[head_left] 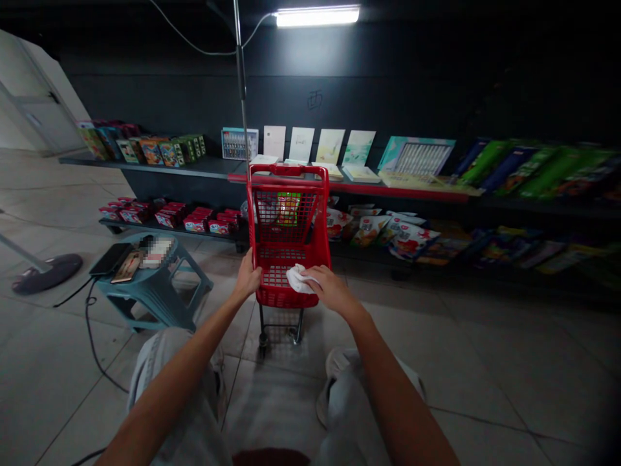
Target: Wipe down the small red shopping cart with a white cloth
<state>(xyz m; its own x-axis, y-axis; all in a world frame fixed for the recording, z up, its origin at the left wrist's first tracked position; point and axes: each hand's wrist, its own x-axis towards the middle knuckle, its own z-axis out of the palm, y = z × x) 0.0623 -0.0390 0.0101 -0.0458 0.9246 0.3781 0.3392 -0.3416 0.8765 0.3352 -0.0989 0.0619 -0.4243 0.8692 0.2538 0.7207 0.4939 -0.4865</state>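
A small red shopping cart (286, 194) on wheels stands on the tiled floor right in front of me. My left hand (248, 278) grips the cart's left rear edge. My right hand (330, 288) presses a crumpled white cloth (298, 278) against the cart's near rim, fingers closed on it. A green-and-orange packet (289, 207) shows through the cart's mesh. My knees in light trousers are below.
A teal plastic stool (160, 285) at the left carries a dark tablet and small items, with a black cable on the floor. Low dark shelves (194, 167) behind the cart hold boxes, books and packets. A fan base (46, 272) sits far left. A pole rises behind the cart.
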